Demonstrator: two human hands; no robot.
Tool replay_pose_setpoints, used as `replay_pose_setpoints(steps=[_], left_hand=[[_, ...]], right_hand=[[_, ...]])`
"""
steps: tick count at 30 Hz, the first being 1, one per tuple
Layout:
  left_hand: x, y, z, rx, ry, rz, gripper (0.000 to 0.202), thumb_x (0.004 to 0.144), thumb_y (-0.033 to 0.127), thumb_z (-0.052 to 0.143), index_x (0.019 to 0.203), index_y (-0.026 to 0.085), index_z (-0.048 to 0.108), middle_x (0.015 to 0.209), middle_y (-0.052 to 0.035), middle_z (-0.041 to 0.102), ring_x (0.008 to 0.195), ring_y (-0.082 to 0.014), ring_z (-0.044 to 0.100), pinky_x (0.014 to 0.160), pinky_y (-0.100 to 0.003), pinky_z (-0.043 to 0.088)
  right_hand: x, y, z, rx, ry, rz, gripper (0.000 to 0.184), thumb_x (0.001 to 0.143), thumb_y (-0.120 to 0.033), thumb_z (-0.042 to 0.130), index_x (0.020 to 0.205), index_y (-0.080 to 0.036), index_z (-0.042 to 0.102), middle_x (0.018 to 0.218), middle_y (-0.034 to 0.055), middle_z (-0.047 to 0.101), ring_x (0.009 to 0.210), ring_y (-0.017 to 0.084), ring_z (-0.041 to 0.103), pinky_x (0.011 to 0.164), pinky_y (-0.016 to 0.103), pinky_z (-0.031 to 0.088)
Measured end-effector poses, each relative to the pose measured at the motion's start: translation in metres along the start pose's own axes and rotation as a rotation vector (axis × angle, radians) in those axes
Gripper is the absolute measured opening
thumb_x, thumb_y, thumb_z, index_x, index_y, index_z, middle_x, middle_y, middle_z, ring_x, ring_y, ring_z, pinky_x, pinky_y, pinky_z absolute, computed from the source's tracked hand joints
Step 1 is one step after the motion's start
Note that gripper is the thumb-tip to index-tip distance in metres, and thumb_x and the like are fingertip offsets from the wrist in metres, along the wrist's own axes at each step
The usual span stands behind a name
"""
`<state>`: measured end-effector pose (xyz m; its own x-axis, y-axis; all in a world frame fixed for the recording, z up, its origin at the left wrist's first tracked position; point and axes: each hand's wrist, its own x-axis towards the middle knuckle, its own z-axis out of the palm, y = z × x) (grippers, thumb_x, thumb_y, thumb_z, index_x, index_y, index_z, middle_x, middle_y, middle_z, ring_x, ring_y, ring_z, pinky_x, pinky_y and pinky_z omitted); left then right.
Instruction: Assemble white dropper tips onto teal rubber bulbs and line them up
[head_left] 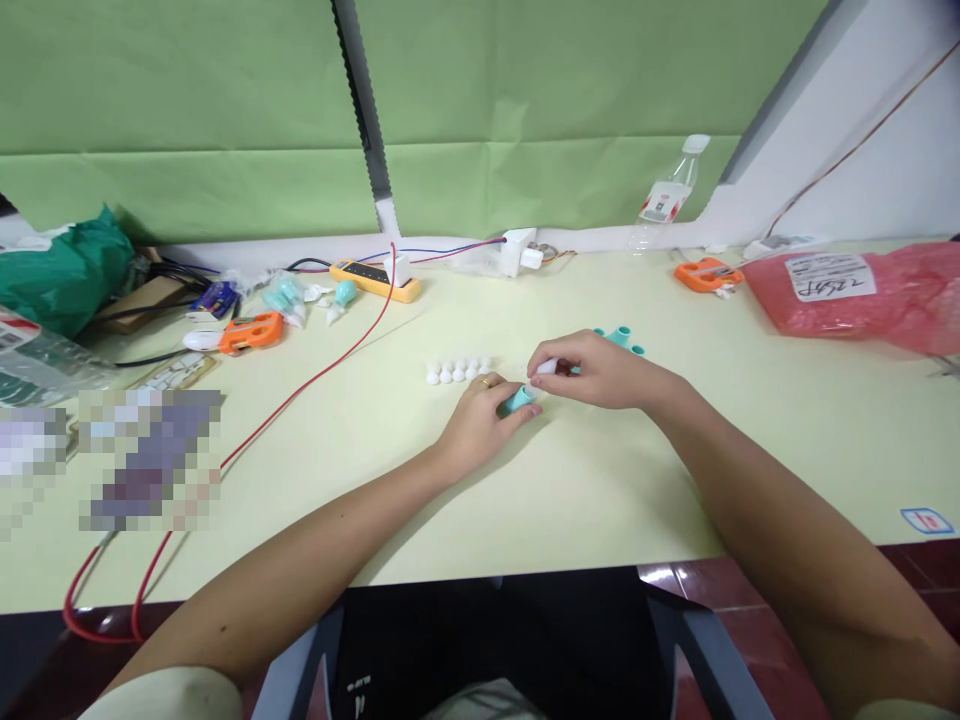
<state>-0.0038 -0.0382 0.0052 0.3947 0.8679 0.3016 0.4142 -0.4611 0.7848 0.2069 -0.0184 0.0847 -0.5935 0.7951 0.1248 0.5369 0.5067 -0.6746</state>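
Observation:
My left hand (pixel 484 415) rests on the pale yellow table (pixel 600 490) with its fingers curled round a small teal tube-shaped part (pixel 519 399). My right hand (pixel 592 368) sits just to its right, pinching a small white tip (pixel 546 367) above the teal part. A short row of white tips (pixel 456 371) lies on the table just behind my left hand. Several more teal parts (pixel 621 338) stand behind my right hand, partly hidden by it.
A red cable (pixel 315 375) runs across the table's left half and loops off the front edge. Orange tools (pixel 251 331) (pixel 706 274), a yellow power strip (pixel 375 279), a green bag (pixel 64 270), a red plastic bag (pixel 862 292) and a clear bottle (pixel 670 195) line the back.

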Motion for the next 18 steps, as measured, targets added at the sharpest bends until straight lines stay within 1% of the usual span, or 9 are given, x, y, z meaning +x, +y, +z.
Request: replay_pose_setpoints(steps=[3,6,9,12,13,15,17,18], left_hand=[[-0.001,0.001,-0.001,0.027,0.007,-0.004,0.023,0.093,0.043,0.065,0.102,0.023,0.073,0.091,-0.0037,0.058,0.089,-0.0202,0.054,0.087,-0.037,0.046],[-0.001,0.002,-0.002,0.041,0.043,0.015,0.018,0.095,0.039,0.064,0.097,0.022,0.07,0.09,-0.003,0.053,0.091,-0.0186,0.054,0.088,-0.034,0.047],[-0.001,0.002,-0.003,0.065,0.073,0.025,0.016,0.095,0.037,0.064,0.091,0.022,0.066,0.088,-0.0027,0.05,0.09,-0.0185,0.053,0.086,-0.034,0.047],[-0.001,0.001,-0.005,0.084,0.093,0.034,0.017,0.095,0.037,0.064,0.089,0.021,0.06,0.091,-0.0032,0.054,0.091,-0.0187,0.055,0.084,-0.033,0.046],[0.0,0.0,-0.005,0.09,0.089,0.027,0.019,0.095,0.038,0.064,0.089,0.021,0.057,0.091,-0.0028,0.056,0.089,-0.0184,0.055,0.081,-0.032,0.046],[0.0,-0.001,-0.006,0.108,0.059,-0.015,0.025,0.095,0.044,0.063,0.089,0.021,0.053,0.083,-0.0008,0.058,0.078,-0.0169,0.055,0.07,-0.031,0.042],[0.0,-0.002,-0.008,0.142,0.039,-0.063,0.031,0.094,0.049,0.062,0.088,0.021,0.051,0.074,0.0016,0.057,0.066,-0.0154,0.052,0.061,-0.029,0.035],[0.0,-0.002,-0.008,0.16,0.038,-0.077,0.032,0.093,0.051,0.063,0.087,0.021,0.051,0.071,0.0021,0.056,0.063,-0.015,0.051,0.059,-0.029,0.033]], right_hand=[[0.0,0.0,-0.001,0.007,0.016,-0.019,0.018,0.092,-0.034,0.063,0.089,-0.019,0.072,0.069,0.0004,0.062,0.061,0.012,0.05,0.056,0.026,0.035],[0.0,0.001,-0.002,0.06,0.026,0.001,0.021,0.093,-0.037,0.063,0.092,-0.019,0.073,0.068,0.0005,0.062,0.059,0.012,0.05,0.054,0.026,0.035],[0.0,0.001,-0.001,0.155,0.02,0.033,0.022,0.092,-0.039,0.066,0.096,-0.019,0.072,0.071,0.0016,0.065,0.062,0.014,0.057,0.056,0.027,0.04],[0.002,0.001,0.004,0.267,0.012,0.041,0.022,0.091,-0.039,0.067,0.1,-0.019,0.07,0.076,0.0032,0.068,0.065,0.015,0.062,0.057,0.027,0.043],[0.002,0.001,0.006,0.296,0.009,0.042,0.022,0.09,-0.039,0.068,0.1,-0.019,0.069,0.078,0.0037,0.069,0.065,0.015,0.062,0.057,0.026,0.044],[0.004,0.002,0.01,0.324,0.005,0.046,0.023,0.09,-0.039,0.068,0.1,-0.019,0.068,0.081,0.0042,0.071,0.065,0.015,0.063,0.057,0.027,0.044],[0.005,0.003,0.014,0.307,0.003,0.052,0.022,0.09,-0.039,0.068,0.1,-0.019,0.068,0.082,0.0042,0.071,0.066,0.015,0.063,0.058,0.027,0.045],[0.005,0.003,0.015,0.287,0.003,0.057,0.022,0.09,-0.038,0.068,0.1,-0.019,0.067,0.082,0.004,0.071,0.067,0.015,0.064,0.059,0.028,0.045]])
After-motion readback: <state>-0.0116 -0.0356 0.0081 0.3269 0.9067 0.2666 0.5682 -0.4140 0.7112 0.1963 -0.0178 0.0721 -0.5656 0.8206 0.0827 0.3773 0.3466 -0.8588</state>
